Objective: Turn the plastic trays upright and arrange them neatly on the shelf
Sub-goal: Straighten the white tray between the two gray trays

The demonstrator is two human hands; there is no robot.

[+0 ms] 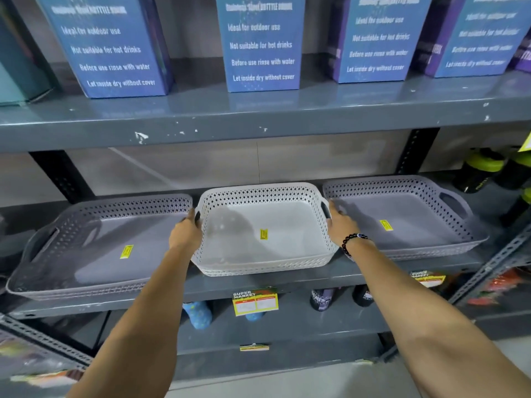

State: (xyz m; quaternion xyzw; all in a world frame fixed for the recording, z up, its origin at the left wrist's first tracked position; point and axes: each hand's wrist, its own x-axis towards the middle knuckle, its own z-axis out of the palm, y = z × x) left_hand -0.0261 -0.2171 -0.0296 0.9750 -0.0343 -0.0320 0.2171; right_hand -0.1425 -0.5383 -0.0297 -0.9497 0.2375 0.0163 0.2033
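Three perforated plastic trays stand upright side by side on the grey middle shelf [359, 272]. The white tray [230, 248] is in the centre, and looks like a small nested stack. A grey tray [94, 262] lies to its left and another grey tray [411, 228] to its right. Each has a yellow sticker inside. My left hand [185, 232] grips the white tray's left handle. My right hand [340, 222], with a dark bead bracelet on the wrist, holds the white tray's right handle.
Blue bottle boxes [263, 44] line the upper shelf [258, 122]. Black and green bottles [479, 173] stand at the right end of the middle shelf. Price tags [255, 301] hang on the shelf edge, with more bottles [198, 313] on the shelf below.
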